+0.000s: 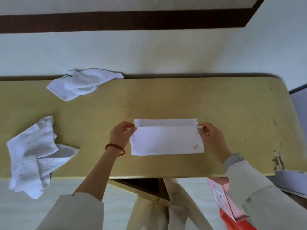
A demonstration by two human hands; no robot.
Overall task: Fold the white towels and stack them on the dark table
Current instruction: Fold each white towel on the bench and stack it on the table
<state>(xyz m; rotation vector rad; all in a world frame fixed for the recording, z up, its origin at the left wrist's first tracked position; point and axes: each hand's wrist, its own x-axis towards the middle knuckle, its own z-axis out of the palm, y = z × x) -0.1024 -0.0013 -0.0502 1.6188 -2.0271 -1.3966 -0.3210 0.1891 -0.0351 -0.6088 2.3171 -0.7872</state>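
Head view. Worktop [182, 100]: yellowish surface with scuffs and a chipped right near corner.

Towel [167, 140]: white, at the centre of the worktop, lying flat and partly folded; the near layer is drawn up over the far one, leaving a narrow strip of the lower layer showing along the far edge. A small red mark sits near its right near corner.

Left hand [122, 135]: fingers pinch the left end of the folded layer's upper edge. A red bead bracelet [115, 148] circles the wrist.

Right hand [210, 136]: fingers pinch the right end of the same edge. A grey watch [233, 159] is on the wrist.

Crumpled towel [83, 83]: white, unfolded, at the far left edge of the worktop.

Loose towel [34, 155]: white, unfolded, at the left, hanging over the near edge.
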